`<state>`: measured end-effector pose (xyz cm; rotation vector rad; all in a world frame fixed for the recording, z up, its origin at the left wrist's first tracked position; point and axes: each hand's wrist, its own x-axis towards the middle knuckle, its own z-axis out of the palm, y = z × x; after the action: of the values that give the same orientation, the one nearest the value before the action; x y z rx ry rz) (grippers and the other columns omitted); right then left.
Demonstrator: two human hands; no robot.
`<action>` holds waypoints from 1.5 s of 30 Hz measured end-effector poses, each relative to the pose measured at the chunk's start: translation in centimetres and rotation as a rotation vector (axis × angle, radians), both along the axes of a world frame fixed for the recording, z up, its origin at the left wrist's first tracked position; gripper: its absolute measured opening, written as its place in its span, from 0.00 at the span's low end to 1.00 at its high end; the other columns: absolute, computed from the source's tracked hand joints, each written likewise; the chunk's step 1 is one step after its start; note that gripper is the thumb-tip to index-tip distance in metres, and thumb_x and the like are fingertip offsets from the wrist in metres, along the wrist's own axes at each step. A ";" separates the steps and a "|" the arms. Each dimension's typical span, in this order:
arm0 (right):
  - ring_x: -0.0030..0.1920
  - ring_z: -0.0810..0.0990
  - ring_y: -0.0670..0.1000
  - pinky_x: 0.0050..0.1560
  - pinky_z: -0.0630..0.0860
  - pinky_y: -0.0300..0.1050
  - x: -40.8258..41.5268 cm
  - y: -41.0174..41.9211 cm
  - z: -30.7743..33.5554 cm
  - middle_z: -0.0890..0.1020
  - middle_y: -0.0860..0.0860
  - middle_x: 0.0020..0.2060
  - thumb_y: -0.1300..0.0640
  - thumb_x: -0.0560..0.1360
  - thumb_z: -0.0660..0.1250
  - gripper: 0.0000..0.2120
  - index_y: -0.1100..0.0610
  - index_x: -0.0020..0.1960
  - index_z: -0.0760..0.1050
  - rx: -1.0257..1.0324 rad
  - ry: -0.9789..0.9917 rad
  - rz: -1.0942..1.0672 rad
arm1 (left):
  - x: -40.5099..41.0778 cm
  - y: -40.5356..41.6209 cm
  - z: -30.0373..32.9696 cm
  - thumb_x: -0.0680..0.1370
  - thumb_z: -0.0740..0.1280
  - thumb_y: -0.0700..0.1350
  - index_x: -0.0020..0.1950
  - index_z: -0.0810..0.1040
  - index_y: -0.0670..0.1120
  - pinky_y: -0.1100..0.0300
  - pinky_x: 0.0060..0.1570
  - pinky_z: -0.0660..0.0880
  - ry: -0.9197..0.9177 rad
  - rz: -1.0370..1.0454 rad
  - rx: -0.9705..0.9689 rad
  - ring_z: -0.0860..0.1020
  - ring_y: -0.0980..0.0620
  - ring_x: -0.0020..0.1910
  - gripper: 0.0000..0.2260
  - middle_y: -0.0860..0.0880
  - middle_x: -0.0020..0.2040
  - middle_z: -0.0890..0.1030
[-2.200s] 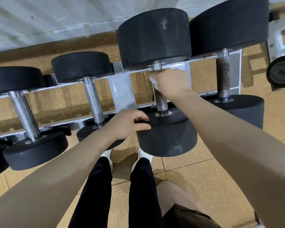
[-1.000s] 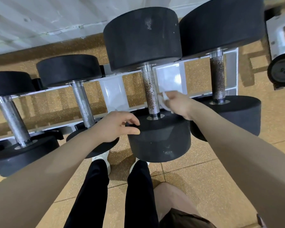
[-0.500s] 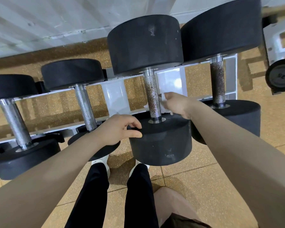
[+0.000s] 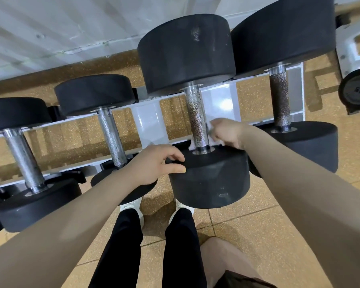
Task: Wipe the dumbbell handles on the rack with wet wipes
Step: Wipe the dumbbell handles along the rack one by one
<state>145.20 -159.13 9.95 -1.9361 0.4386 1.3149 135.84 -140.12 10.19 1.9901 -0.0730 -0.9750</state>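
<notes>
Several black dumbbells lie across a white rack [image 4: 150, 121]. The middle one has a rust-speckled knurled handle [image 4: 196, 121] and a near head [image 4: 210, 177]. My left hand [image 4: 154, 163] grips the left edge of that near head, thumb on its side. My right hand [image 4: 227, 134] holds a white wet wipe [image 4: 211, 135] against the right side of the handle, low down near the collar. Most of the wipe is hidden by my fingers.
A rusty-handled dumbbell [image 4: 280, 100] sits to the right, two cleaner chrome-handled ones [image 4: 111, 136] [image 4: 24, 159] to the left. A weight plate marked 25 [image 4: 357, 90] stands at far right. My legs and white shoes [image 4: 133, 206] are on the tan floor below the rack.
My right hand slid with the wipe from the top of the handle down to its lower end, beside the collar. My left hand stayed on the near head.
</notes>
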 end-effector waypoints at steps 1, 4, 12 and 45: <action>0.29 0.66 0.47 0.27 0.62 0.36 -0.2 -0.2 0.5 0.72 0.53 0.33 0.71 0.75 0.54 0.11 0.61 0.47 0.73 0.022 -0.079 -0.098 | -0.1 0.0 0.1 0.73 0.70 0.48 0.54 0.79 0.50 0.64 0.54 0.70 -0.002 0.002 0.005 0.74 0.61 0.51 0.10 0.58 0.50 0.77; 0.33 0.75 0.38 0.34 0.73 0.33 0.0 -0.2 1.7 0.78 0.50 0.49 0.68 0.77 0.55 0.16 0.57 0.61 0.72 0.112 -0.454 -0.257 | -0.2 -0.1 0.4 0.73 0.70 0.48 0.53 0.79 0.49 0.60 0.56 0.71 -0.010 0.012 0.008 0.75 0.60 0.51 0.10 0.57 0.50 0.77; 0.69 0.68 0.56 0.72 0.55 0.52 0.5 3.0 -0.2 0.80 0.52 0.59 0.65 0.72 0.61 0.15 0.58 0.56 0.79 -0.167 -1.137 1.307 | -0.1 0.0 0.1 0.73 0.70 0.48 0.54 0.79 0.48 0.59 0.56 0.73 -0.042 -0.006 0.003 0.76 0.57 0.52 0.11 0.54 0.51 0.79; 0.75 0.54 0.50 0.76 0.44 0.50 -0.9 2.2 -1.1 0.73 0.52 0.67 0.55 0.78 0.60 0.15 0.54 0.62 0.76 -0.225 -0.761 1.890 | -0.3 -0.1 0.1 0.73 0.69 0.50 0.55 0.80 0.49 0.56 0.56 0.73 -0.068 -0.049 0.048 0.76 0.55 0.51 0.12 0.55 0.50 0.78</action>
<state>144.28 -156.96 8.89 -2.6788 -2.1301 1.1210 135.58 -140.17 10.28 2.0740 -0.1377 -0.9487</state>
